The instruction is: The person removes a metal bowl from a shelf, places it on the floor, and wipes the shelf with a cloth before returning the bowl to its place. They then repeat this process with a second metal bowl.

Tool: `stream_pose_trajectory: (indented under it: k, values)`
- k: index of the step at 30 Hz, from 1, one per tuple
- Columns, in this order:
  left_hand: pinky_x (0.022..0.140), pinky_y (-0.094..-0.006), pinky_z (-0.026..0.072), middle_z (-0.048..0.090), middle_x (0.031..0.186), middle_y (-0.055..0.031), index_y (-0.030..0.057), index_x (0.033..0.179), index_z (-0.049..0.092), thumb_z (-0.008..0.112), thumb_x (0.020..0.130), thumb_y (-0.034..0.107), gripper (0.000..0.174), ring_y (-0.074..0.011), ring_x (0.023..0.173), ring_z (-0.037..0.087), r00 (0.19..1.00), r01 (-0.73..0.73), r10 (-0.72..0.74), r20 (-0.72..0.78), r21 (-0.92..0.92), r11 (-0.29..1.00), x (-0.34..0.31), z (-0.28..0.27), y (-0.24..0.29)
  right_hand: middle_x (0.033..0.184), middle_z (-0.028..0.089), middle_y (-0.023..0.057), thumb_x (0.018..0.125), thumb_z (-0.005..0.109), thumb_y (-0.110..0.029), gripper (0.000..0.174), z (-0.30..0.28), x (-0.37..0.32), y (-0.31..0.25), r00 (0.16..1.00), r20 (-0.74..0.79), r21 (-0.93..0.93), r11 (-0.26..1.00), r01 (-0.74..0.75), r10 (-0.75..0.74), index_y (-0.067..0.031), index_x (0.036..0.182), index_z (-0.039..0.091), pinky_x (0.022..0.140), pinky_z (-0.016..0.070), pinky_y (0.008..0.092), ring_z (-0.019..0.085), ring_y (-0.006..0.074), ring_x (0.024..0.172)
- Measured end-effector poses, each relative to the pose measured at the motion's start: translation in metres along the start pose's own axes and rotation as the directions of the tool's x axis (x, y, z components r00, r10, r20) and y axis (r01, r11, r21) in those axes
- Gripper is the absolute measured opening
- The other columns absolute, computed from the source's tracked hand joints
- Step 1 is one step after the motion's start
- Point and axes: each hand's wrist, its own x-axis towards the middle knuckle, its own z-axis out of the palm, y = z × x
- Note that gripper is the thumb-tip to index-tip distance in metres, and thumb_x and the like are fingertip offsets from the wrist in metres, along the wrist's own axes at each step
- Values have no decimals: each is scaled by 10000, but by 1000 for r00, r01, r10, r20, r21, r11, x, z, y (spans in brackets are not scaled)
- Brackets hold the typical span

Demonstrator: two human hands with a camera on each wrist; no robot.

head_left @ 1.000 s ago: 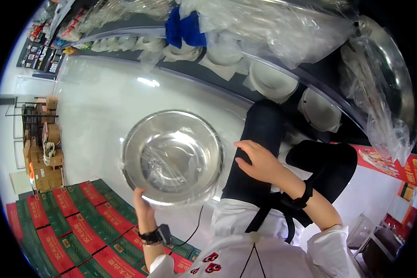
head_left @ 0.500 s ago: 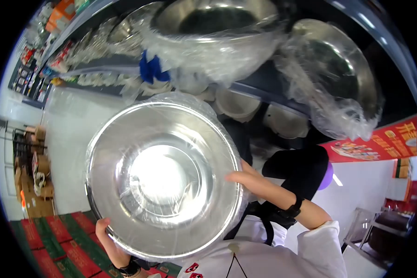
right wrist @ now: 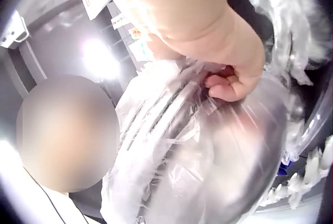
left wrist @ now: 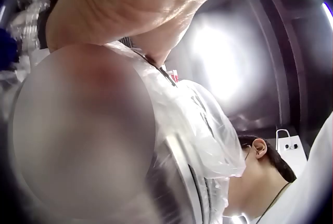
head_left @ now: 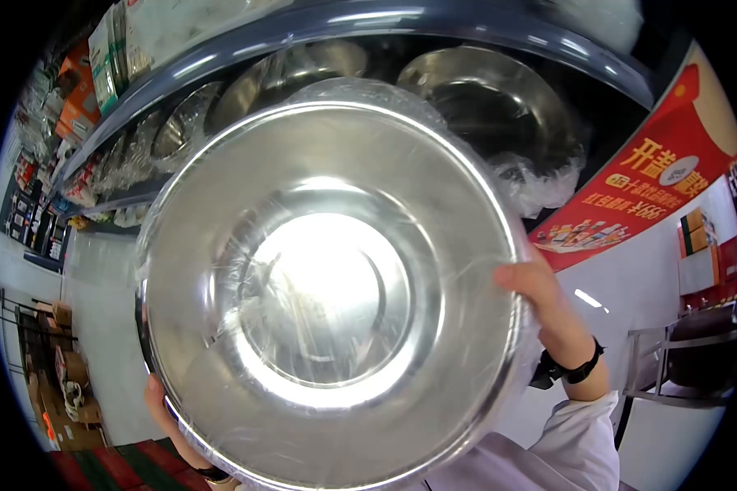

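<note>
A wide stainless steel basin (head_left: 327,295), covered in clear plastic wrap, fills the middle of the head view with its hollow side toward the head. At its lower left rim my left hand (head_left: 172,421) holds on, thumb over the edge and the other fingers hidden behind. My right hand (head_left: 549,303) grips the opposite rim, its thumb lying on the inner side. From the right wrist, curled fingers (right wrist: 226,89) show against the wrapped underside, and several rims (right wrist: 161,115) lie nested together beneath the plastic wrap (right wrist: 182,174).
Behind the basin is a dark shelf (head_left: 434,20) holding more metal basins (head_left: 483,90), partly wrapped. A red printed banner (head_left: 630,188) hangs at its right end. Red and green cartons (head_left: 115,466) stand low on the left, and a metal-framed chair (head_left: 680,360) is at right.
The basin has come up closer to the head and moved right, facing the camera. My right hand, off the basin a second ago, now grips its right rim; my left keeps its hold.
</note>
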Motion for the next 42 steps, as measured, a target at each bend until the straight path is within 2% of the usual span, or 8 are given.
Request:
stream_pose_trajectory:
  k: [9, 12, 15, 19, 25, 26, 34, 42]
  values:
    - [965, -323, 447, 563, 1256, -120, 46, 1308, 498, 473, 959, 407, 503, -219, 1108, 568, 970, 142, -114, 216, -115, 983, 12, 62, -1, 1025, 606, 68, 871, 600, -143, 196, -52, -29, -40, 928, -338, -93, 987, 132, -156, -21, 1024, 595, 852, 452, 272, 582, 175, 951]
    - [1021, -369, 416, 445, 1387, -158, 37, 1427, 345, 414, 986, 280, 508, -260, 1210, 502, 891, 33, 9, 454, -84, 996, 20, 69, -6, 1085, 593, 68, 801, 716, -100, 437, -82, -14, -24, 575, 88, -685, 370, 627, -813, -59, 1188, 519, 877, 483, 272, 603, 142, 963]
    - [1060, -405, 381, 332, 1468, -178, 40, 1486, 208, 365, 990, 196, 543, -294, 1281, 433, 888, 78, -66, 455, -8, 997, 30, 95, -7, 1118, 578, 66, 812, 702, -99, 479, -75, -17, -45, 855, -181, -229, 866, 444, -486, -71, 1237, 482, 835, 511, 257, 612, 153, 962]
    - [1051, -389, 392, 413, 1427, -158, 38, 1455, 310, 438, 976, 224, 529, -272, 1257, 471, 910, 8, -34, 414, 65, 998, 47, 143, -10, 943, 633, 69, 867, 632, -224, 307, -95, 16, -64, 865, -375, 73, 920, 386, -333, -50, 1117, 589, 686, 529, 233, 631, 116, 795]
    - [1006, -324, 388, 555, 1285, -43, 65, 1315, 506, 455, 974, 383, 469, -171, 1180, 516, 774, 174, -148, 615, 17, 985, 97, 201, -29, 774, 656, 86, 889, 577, -210, 204, -142, 57, -77, 836, -379, 218, 840, 497, -396, -20, 883, 649, 624, 536, 284, 645, 161, 670]
    - [989, -327, 406, 571, 1260, -44, 62, 1299, 516, 458, 968, 375, 459, -172, 1151, 536, 767, 174, -144, 625, 13, 985, 100, 212, -33, 799, 655, 95, 916, 559, -200, 203, -144, 63, -68, 613, -328, -172, 683, 710, -719, -19, 971, 633, 650, 539, 290, 648, 171, 698]
    - [901, -332, 490, 639, 1149, -90, 30, 1237, 551, 453, 960, 352, 436, -206, 1036, 618, 640, 279, -152, 753, -43, 959, 144, 262, -64, 990, 637, 96, 927, 499, -66, 241, -229, 116, -76, 729, -493, 210, 748, 630, -475, 13, 1142, 570, 719, 532, 291, 641, 168, 820]
    - [836, -356, 515, 655, 1031, -79, 56, 1115, 585, 552, 920, 344, 350, -212, 930, 638, 620, 347, -149, 771, -100, 932, 173, 303, -91, 993, 638, 119, 932, 449, -84, 239, -263, 152, -68, 397, -478, -173, 527, 832, -784, 29, 1098, 578, 750, 523, 321, 631, 205, 837]
